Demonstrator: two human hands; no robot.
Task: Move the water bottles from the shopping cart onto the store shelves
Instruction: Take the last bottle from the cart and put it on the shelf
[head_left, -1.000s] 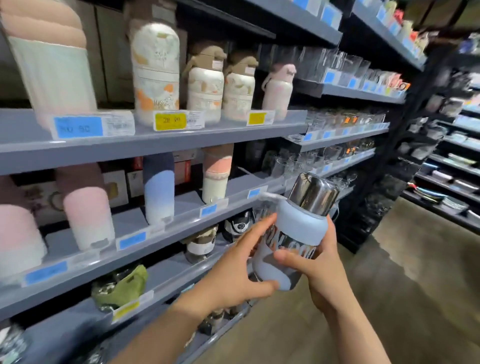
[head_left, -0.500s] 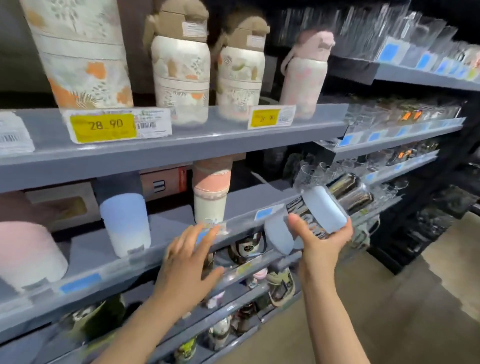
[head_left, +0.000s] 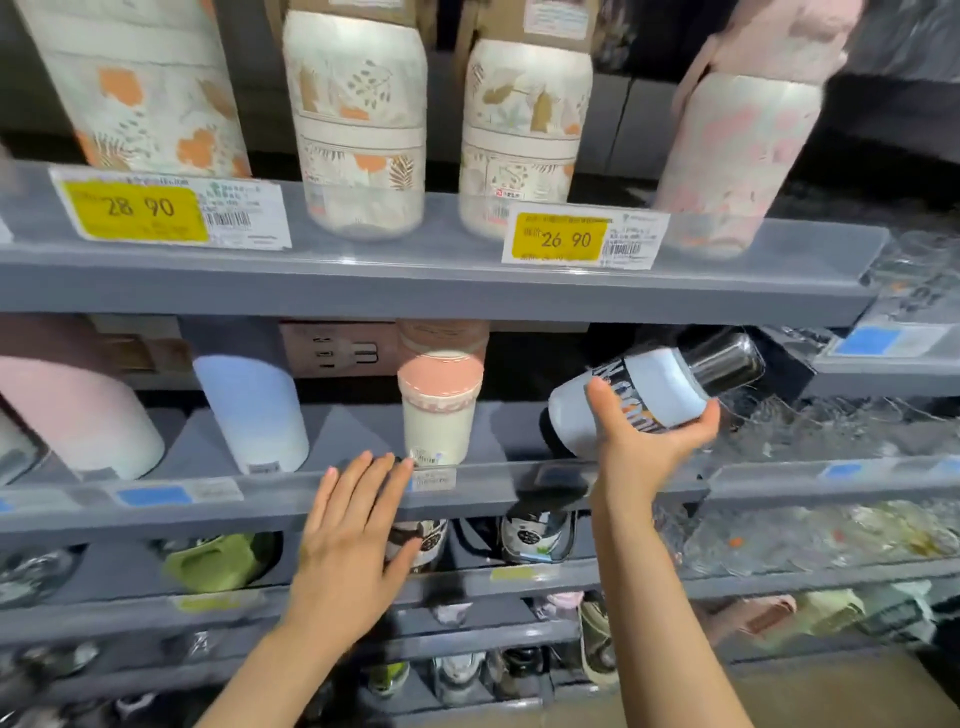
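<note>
Shelving is filling the whole view: the top shelf (head_left: 415, 283) is carrying the tall floral bottles, and the middle shelf (head_left: 493, 491) below it is where you are working. You are bringing the blue bottle (head_left: 639, 400) in over the right part of that shelf, past its clear front lip (head_left: 249, 488). It is lying tilted almost on its side, dark metal cap toward the upper right, base toward the lower left.

What could go wrong, as I judge it: the bottle is leaning steeply, so if you are letting go now it is likely rolling rather than standing. Its cap is sitting close under the top shelf's front edge, so swinging it upright too early could be knocking the cap there. The base is also near the pink-and-cream cup (head_left: 440, 410) standing at the middle of the shelf's front edge; a sideways sweep could be tipping that one. The front lip is another snag if the base is dropping low.

Your right hand (head_left: 644, 447) is cradling the blue bottle from beneath, fingers curled up around the far side and thumb pressing across the printed band, so the bottle is resting in the palm and above it. Your left hand (head_left: 353, 540) is holding nothing, fingers straight and together, fingertips at the front lip just below the pink-and-cream cup; whether they are touching it I cannot tell.
</note>
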